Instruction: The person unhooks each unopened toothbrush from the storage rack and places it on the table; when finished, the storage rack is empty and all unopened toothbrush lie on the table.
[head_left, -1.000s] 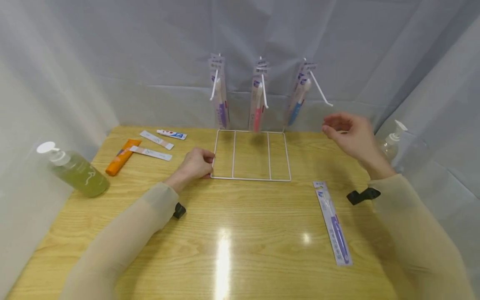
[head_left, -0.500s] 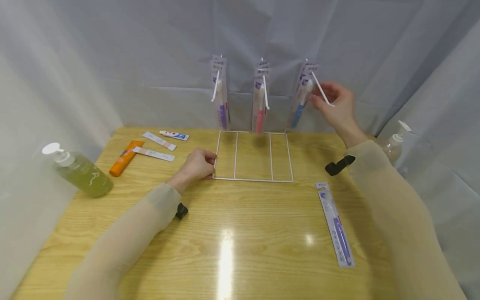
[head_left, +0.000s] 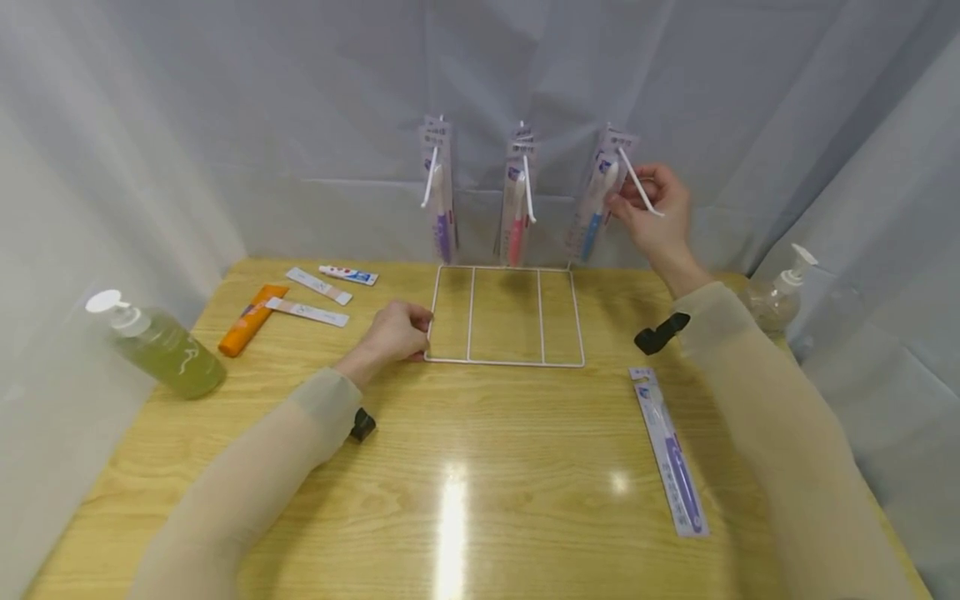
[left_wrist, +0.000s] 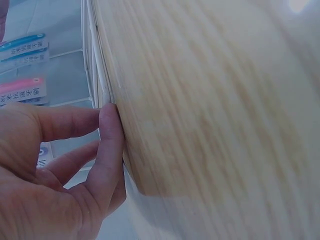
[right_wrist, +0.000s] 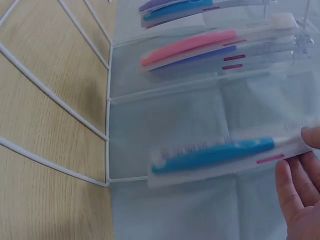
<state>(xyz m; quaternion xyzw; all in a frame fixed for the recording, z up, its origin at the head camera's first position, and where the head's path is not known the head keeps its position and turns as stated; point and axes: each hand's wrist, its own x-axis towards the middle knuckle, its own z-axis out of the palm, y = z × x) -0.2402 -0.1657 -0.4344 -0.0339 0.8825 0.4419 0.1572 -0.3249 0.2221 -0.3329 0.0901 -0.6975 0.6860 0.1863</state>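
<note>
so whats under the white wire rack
Only bare wooden table shows through the white wire rack. The left hand grips its left edge and hides the corner beneath its fingers.

three toothbrush packs [head_left: 517,208] hang behind the wire rack [head_left: 504,315] on the surface [head_left: 480,467]. tubes [head_left: 247,317] lie left of it. a loose pack [head_left: 670,450] lies right.

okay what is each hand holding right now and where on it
The right hand pinches the hanging blue toothbrush pack near its top, by the hook. The left hand grips the white wire rack at its front left corner.
</note>
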